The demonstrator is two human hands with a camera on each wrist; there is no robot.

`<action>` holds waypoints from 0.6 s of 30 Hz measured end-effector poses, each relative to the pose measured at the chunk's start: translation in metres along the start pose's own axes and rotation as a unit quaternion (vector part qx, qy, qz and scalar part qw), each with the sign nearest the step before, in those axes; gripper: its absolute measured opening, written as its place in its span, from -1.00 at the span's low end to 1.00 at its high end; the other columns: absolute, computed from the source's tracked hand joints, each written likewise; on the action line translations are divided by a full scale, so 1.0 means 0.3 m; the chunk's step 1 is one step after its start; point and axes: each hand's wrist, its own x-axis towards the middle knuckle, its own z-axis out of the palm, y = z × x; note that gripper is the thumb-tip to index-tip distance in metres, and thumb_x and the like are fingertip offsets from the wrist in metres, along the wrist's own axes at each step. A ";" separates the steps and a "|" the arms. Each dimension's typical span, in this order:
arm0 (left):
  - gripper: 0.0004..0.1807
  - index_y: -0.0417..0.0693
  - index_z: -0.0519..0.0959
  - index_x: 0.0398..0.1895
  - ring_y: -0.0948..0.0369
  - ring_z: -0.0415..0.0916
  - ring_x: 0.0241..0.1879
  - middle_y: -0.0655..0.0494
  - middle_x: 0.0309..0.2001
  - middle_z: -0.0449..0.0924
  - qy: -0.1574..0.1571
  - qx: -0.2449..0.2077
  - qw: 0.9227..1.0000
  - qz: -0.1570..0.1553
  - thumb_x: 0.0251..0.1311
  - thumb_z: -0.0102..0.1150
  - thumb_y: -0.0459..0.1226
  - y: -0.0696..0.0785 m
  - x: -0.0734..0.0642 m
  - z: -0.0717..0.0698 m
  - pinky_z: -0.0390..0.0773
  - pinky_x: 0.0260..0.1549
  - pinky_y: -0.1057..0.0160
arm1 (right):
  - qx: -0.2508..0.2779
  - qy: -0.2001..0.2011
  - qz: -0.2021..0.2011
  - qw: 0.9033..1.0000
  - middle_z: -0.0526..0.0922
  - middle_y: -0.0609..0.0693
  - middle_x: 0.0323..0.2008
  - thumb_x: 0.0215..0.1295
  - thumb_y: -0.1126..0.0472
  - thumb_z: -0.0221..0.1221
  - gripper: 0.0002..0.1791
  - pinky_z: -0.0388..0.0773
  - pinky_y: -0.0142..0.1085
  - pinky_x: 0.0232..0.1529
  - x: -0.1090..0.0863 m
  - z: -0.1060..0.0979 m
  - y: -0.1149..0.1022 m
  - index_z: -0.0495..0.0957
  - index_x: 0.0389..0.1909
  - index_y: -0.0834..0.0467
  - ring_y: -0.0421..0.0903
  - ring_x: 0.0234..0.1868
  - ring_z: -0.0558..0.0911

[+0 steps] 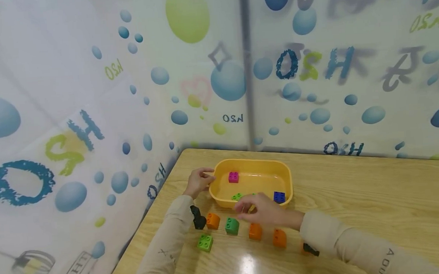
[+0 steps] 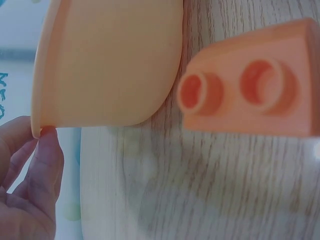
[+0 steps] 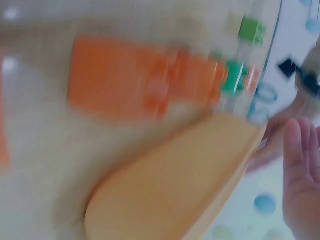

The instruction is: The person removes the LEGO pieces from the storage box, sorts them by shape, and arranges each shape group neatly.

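Head view: left hand (image 1: pixel 198 181) pinches the left end of the yellow tray (image 1: pixel 255 180), which sits toward the table's (image 1: pixel 357 204) back edge. In the tray: pink brick (image 1: pixel 233 177), blue brick (image 1: pixel 279 197), plus green studs part-hidden by the right hand (image 1: pixel 260 209). That hand hangs over the near rim, fingers loosely bent, nothing gripped AFAICT. On the table in front: orange bricks (image 1: pixel 280 238), green brick (image 1: pixel 232 226), lime brick (image 1: pixel 204 243). Step in hand is prob. moving bricks w/ the right while the left steadies the tray; next move calls for a pinch on one brick's sides, w/o knocking its neighbours. Wall sheet (image 1: pixel 142 17) reads "H2O" mirrored, several sizes, + "IGHT" in a box, lower left. Sleeve lettering only partly legible; no brand readable on the bricks.

L wrist view: thumb & finger on the tray rim; an orange brick w/ two studs close to the cam.

R wrist view: blurry; right fingers look straight, no brick in them, beside the tray's outer wall. Orange bricks smeared, green & lime beyond.
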 end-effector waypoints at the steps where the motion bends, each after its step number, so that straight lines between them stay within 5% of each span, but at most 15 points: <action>1: -0.67 -0.20 0.50 -0.07 -0.06 0.51 -0.34 -0.10 -0.37 0.48 0.000 0.000 1.000 0.000 0.04 0.18 -0.40 0.000 0.001 0.001 0.59 -0.49 0.20 | -0.016 0.012 -0.001 1.000 0.61 0.07 -0.32 0.15 0.27 0.15 -0.80 0.54 -0.40 -0.34 0.003 -0.021 0.010 0.54 -0.22 0.27 -0.23 -0.35 0.54; 9: -0.68 -0.20 0.50 -0.07 -0.07 0.51 -0.33 -0.09 -0.36 0.48 0.000 0.001 1.000 -0.004 0.05 0.17 -0.40 -0.001 0.006 0.000 0.59 -0.49 0.20 | -0.089 0.052 0.038 0.994 0.59 0.04 -0.35 0.13 0.30 0.17 -0.79 0.55 -0.37 -0.33 0.016 -0.146 0.132 0.52 -0.22 0.30 -0.12 -0.35 0.55; 18: -0.67 -0.22 0.49 -0.05 -0.07 0.51 -0.30 -0.10 -0.35 0.48 -0.002 -0.002 1.000 -0.004 0.06 0.16 -0.40 -0.007 0.007 0.002 0.59 -0.48 0.20 | -0.086 0.023 0.091 0.992 0.55 0.16 -0.26 0.04 0.37 0.21 -0.71 0.54 -0.28 -0.26 0.034 -0.149 0.222 0.49 -0.18 0.38 0.02 -0.24 0.53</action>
